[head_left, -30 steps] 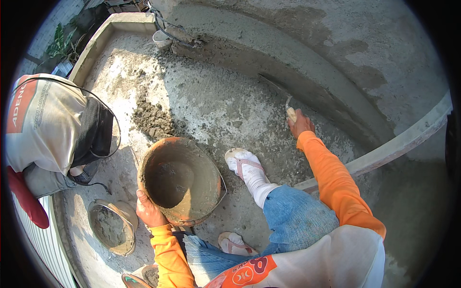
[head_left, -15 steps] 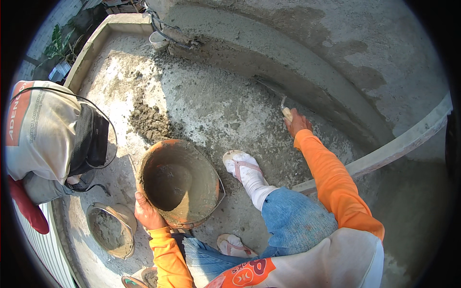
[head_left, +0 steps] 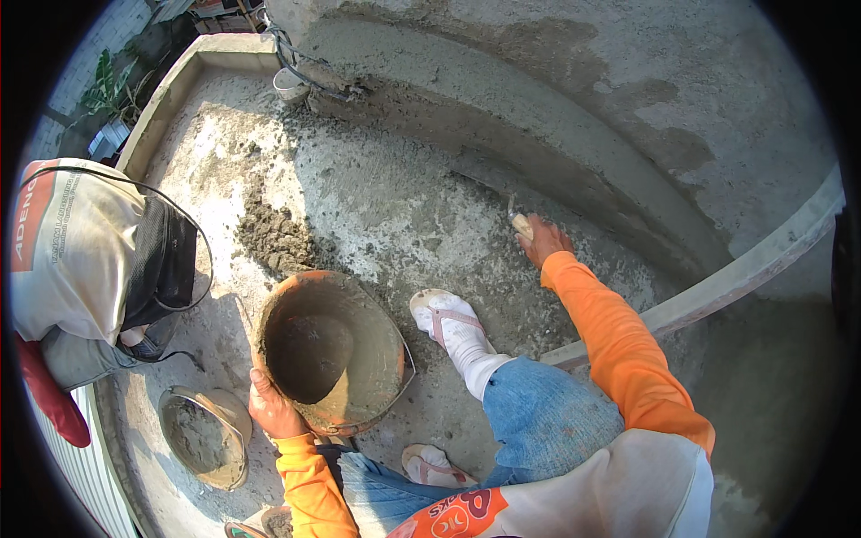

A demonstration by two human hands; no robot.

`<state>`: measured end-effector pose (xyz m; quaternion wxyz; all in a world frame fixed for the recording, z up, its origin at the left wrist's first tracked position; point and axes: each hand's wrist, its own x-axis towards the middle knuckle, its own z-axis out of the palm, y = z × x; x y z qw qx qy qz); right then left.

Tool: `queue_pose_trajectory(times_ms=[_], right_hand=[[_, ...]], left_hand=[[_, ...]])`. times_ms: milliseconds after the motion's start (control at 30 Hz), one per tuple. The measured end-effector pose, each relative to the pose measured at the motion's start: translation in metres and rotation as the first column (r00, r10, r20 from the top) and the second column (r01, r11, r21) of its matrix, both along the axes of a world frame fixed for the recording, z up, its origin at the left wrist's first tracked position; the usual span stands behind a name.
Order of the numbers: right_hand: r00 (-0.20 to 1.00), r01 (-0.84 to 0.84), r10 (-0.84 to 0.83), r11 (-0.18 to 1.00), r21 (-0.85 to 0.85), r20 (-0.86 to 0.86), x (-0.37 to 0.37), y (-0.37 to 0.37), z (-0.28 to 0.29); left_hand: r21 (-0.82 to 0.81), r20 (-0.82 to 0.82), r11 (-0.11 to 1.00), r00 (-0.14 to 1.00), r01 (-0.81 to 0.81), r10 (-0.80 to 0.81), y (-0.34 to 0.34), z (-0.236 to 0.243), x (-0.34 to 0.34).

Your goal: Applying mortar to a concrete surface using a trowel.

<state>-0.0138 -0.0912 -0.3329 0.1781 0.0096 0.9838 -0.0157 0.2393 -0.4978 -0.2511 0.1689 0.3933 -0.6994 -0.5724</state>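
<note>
My left hand (head_left: pixel 273 405) grips the rim of a mortar-coated orange bucket (head_left: pixel 381 377), whose cavity holds only a smeared grey residue that I can see. In my right hand (head_left: pixel 547 238) is the wooden handle of a trowel (head_left: pixel 524 224); the thin blade reaches up-left to the foot of the curved, freshly rendered ledge (head_left: pixel 538 125). A heap of wet mortar (head_left: pixel 273 238) lies on the rough floor beyond the bucket, and splatters surround my sandalled feet.
A co-worker (head_left: pixel 85 251) bends at the left beside a cable. Behind my left hand stands a smaller bucket (head_left: pixel 235 421). A low parapet (head_left: pixel 161 103) edges the floor, with a white pot (head_left: pixel 290 85) and cables in the corner. A pale curved edge (head_left: pixel 735 264) crosses the right.
My right hand and the trowel have moved left and slightly down in the picture, along the ledge's foot. The bucket and my left hand appear slightly lower, along with much of the scene.
</note>
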Motion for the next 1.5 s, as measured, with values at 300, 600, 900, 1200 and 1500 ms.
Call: queue_pose_trajectory(times_ms=[300,600,900,1200,1500], right_hand=[[1.000,0.020,-0.020,0.999,-0.035,0.006,-0.009,-0.013,0.002],[0.998,0.063,-0.063,0.998,-0.028,-0.029,-0.030,0.000,-0.015],[0.978,0.131,-0.174,0.939,-0.317,-0.114,0.007,0.044,-0.016],[0.996,0.087,-0.088,0.974,-0.211,0.002,-0.035,0.006,-0.014],[0.978,0.126,-0.144,0.984,-0.123,-0.152,0.017,0.044,-0.012]], left_hand=[[-0.040,0.006,0.999,1.000,-0.009,0.009,-0.001,-0.004,-0.001],[0.042,-0.051,0.999,0.998,-0.028,0.030,0.002,-0.002,-0.005],[-0.041,-0.008,0.999,1.000,-0.014,0.013,-0.001,-0.002,0.003],[0.037,-0.018,0.999,1.000,0.025,-0.024,0.003,-0.003,-0.005],[0.034,-0.003,0.999,1.000,-0.004,0.004,0.006,0.000,-0.009]])
